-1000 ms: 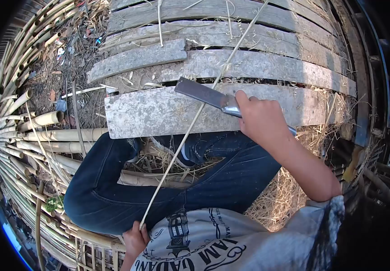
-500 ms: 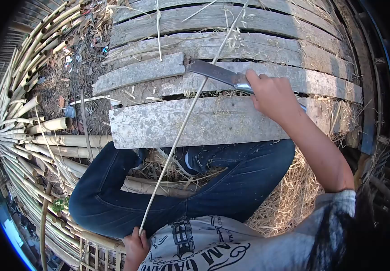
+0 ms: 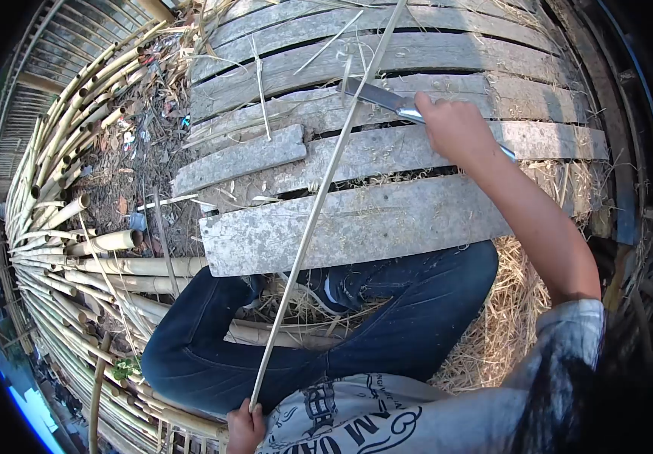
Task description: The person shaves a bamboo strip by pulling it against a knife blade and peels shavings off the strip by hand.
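A long, thin bamboo strip (image 3: pixel 307 231) slants from my lap up across the planks and out past the top edge. Its near end is pinched in my left hand (image 3: pixel 245 428), low beside my shirt. My right hand (image 3: pixel 459 132) is wrapped round the handle of a knife with a broad metal blade (image 3: pixel 375 95). The blade lies across the strip near its upper part, touching or very close to it. Pale curled shavings (image 3: pixel 347 72) stand by the blade. Most of the knife's handle is hidden in my fist.
Weathered planks (image 3: pixel 356 219) form a low platform before my crossed legs (image 3: pixel 387 333). Bamboo poles (image 3: pixel 145 265) are stacked on the left, by littered ground (image 3: pixel 141 163). Straw-like shavings (image 3: pixel 485 333) heap at the right. A short loose board (image 3: pixel 243 159) and thin slivers lie on the platform.
My right hand has pushed the knife farther up the strip, away from me. A curl of shaving now stands at the blade. The whole view has shifted slightly; my left hand keeps its pinch.
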Tool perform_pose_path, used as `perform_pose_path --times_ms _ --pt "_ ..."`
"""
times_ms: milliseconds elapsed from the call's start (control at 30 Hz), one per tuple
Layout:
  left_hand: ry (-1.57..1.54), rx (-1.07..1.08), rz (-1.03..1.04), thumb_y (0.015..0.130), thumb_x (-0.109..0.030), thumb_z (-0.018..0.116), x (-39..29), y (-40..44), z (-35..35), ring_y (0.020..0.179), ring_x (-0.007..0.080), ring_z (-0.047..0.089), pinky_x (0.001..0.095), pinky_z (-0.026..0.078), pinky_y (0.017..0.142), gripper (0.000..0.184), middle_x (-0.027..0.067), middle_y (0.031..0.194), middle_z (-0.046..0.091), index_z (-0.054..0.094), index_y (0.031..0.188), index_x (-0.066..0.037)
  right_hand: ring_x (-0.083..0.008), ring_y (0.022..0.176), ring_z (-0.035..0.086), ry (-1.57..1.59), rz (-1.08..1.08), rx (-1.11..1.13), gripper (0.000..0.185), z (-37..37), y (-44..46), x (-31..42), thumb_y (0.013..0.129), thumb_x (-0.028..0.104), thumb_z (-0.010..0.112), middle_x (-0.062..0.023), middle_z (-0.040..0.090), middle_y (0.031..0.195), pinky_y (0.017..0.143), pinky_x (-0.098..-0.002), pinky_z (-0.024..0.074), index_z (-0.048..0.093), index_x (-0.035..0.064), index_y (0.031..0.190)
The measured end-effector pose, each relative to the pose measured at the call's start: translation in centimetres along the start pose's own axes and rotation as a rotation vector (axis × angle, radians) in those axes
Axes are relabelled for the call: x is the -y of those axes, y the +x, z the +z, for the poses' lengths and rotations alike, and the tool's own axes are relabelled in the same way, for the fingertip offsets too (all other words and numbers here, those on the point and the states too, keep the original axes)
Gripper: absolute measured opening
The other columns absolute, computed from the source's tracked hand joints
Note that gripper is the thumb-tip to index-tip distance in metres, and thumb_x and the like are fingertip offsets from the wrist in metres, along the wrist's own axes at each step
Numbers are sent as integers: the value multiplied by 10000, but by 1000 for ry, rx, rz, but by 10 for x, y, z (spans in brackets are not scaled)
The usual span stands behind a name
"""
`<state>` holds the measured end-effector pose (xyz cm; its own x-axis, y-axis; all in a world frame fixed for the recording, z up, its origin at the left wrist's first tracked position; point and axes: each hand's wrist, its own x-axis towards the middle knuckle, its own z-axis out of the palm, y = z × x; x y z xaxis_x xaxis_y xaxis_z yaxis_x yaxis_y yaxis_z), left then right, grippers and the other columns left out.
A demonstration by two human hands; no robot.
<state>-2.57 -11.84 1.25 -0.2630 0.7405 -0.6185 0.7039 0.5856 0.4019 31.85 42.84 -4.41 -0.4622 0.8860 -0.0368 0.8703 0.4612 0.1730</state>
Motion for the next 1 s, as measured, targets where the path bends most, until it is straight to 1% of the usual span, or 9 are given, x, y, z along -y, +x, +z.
perform_pose_path --times_ms 67,200,533,567,667,867,900,967,1000 --pt "-17 11 6 992 -227 526 -17 6 -7 535 443 590 481 437 465 274 250 614 581 623 1017 28 -326 723 709 -78 -76 -96 152 0 20 -40 810 64 617 -147 701 774 616 -413 565 588 37 957" --pt "-57 64 -59 998 -278 517 -20 16 -9 596 476 591 493 428 500 326 273 648 583 612 1026 34 -317 776 709 79 193 -5 128 -8 16 -19 802 68 625 -154 701 818 666 -424 569 657 47 923" --pt "-93 98 -172 1019 -370 457 -31 1 -23 676 461 612 497 466 594 419 292 747 613 604 1161 -4 -241 634 710 84 -640 -209 70 -10 -24 34 816 111 625 -92 689 692 518 -374 543 585 61 845" --pt "-81 93 -172 1020 -369 455 -29 -3 -23 682 456 616 495 470 600 423 291 755 618 602 1177 -5 -250 627 707 85 -247 -227 67 5 -2 3 819 106 620 -86 678 659 519 -374 542 585 58 851" --pt "-41 74 -189 1025 -367 448 -24 -8 -19 701 441 631 487 482 617 436 286 781 633 593 1225 -8 -249 629 705 48 115 -186 66 12 29 -40 823 97 611 -87 679 664 532 -373 543 581 53 863" --pt "-171 51 -139 1024 -399 448 -17 -2 -13 857 389 672 472 504 734 486 283 883 665 565 1299 -16 -304 648 691 96 -601 2 71 -21 -21 10 800 88 623 -132 670 692 575 -394 546 559 71 827" --pt "-160 49 -142 1023 -398 449 -20 3 -14 854 388 672 472 504 732 484 282 881 664 565 1295 -15 -301 644 692 46 -623 -173 56 -11 -17 0 824 104 604 -134 671 692 593 -393 552 572 62 841" --pt "-144 52 -137 1021 -397 452 -24 9 -17 849 387 671 471 503 728 480 281 875 663 566 1288 -14 -254 657 715 0 228 -231 106 25 25 -53 798 96 656 -100 707 730 555 -348 545 592 53 871" --pt "-147 46 -134 1020 -396 454 -26 15 -17 846 387 670 471 502 726 477 280 873 662 566 1284 -14 -255 670 718 -10 281 -235 97 16 28 -74 799 83 654 -103 710 740 573 -350 551 601 50 874"
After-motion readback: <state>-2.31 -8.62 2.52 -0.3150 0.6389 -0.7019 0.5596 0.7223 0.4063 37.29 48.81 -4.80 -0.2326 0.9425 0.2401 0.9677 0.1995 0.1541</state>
